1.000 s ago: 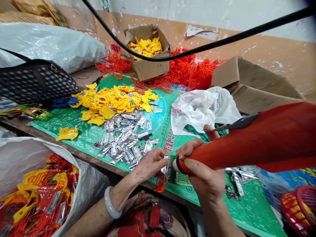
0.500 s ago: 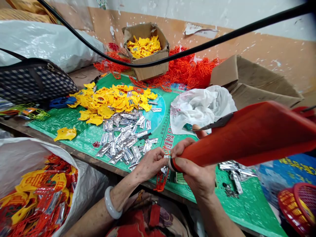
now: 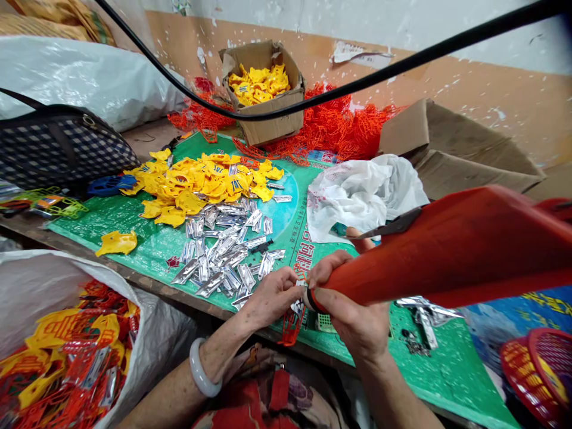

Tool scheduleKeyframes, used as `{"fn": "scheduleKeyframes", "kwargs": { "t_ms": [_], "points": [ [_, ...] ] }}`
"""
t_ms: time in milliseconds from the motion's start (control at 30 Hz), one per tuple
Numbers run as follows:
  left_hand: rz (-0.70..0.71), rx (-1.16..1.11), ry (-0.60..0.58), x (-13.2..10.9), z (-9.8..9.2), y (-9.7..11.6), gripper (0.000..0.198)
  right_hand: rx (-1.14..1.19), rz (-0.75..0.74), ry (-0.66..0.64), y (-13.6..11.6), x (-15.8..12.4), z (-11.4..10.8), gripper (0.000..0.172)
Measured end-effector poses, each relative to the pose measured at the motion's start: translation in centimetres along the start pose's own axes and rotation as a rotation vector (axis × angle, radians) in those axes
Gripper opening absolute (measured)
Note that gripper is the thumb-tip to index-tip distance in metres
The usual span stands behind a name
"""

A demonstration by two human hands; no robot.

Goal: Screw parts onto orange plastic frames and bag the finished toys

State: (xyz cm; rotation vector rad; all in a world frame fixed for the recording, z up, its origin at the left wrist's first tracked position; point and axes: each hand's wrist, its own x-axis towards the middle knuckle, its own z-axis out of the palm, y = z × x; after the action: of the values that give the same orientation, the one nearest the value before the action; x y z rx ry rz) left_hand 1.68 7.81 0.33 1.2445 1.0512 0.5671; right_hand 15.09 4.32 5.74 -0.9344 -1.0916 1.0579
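My left hand (image 3: 273,301) is closed, its fingertips pinching a red plastic piece (image 3: 291,328) with a silver metal plate on it, at the table's front edge. Wrapped round the front of a red electric screwdriver (image 3: 402,256) is my right hand (image 3: 353,304). The screwdriver's black-ringed nose points at the piece and meets my left fingertips, so its tip is hidden. Loose silver metal plates (image 3: 223,253) lie left of my hands, with a heap of yellow plastic parts (image 3: 201,179) behind them.
A white sack (image 3: 165,328) of red and yellow pieces stands front left. At the back are a cardboard box (image 3: 272,125) of yellow parts and red plastic frames (image 3: 357,128). A white plastic bag (image 3: 366,190) lies behind my right hand. A black cable (image 3: 357,89) crosses overhead.
Almost nothing differs. The view has shifted very slightly, and both hands keep their grip with the screwdriver's nose at the piece.
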Motion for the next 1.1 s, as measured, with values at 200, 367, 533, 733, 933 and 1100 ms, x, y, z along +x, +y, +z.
{"fn": "scheduleKeyframes", "kwargs": {
  "t_ms": [200,367,533,733,933,1100],
  "points": [
    [0.008,-0.039,-0.025,-0.04,0.03,0.24,0.017,0.027,0.004,0.005,-0.09,-0.03,0.09,0.012],
    [0.010,-0.066,-0.039,-0.08,0.12,0.25,0.016,0.049,0.004,-0.007,-0.30,-0.10,0.23,0.013],
    [0.013,-0.086,-0.027,-0.13,0.25,0.19,0.015,0.098,-0.019,-0.011,-0.49,-0.05,0.36,0.017],
    [0.018,-0.128,-0.017,-0.06,0.28,0.25,0.013,0.137,-0.019,-0.005,-0.44,0.03,0.38,0.018],
    [0.028,-0.207,-0.002,0.08,0.47,-0.36,0.016,-0.004,-0.002,-0.039,-0.02,-0.04,0.17,0.010],
    [0.032,-0.299,0.043,0.13,0.87,-0.64,0.015,-0.187,-0.011,-0.031,-0.20,-0.17,0.33,0.009]
  ]
}}
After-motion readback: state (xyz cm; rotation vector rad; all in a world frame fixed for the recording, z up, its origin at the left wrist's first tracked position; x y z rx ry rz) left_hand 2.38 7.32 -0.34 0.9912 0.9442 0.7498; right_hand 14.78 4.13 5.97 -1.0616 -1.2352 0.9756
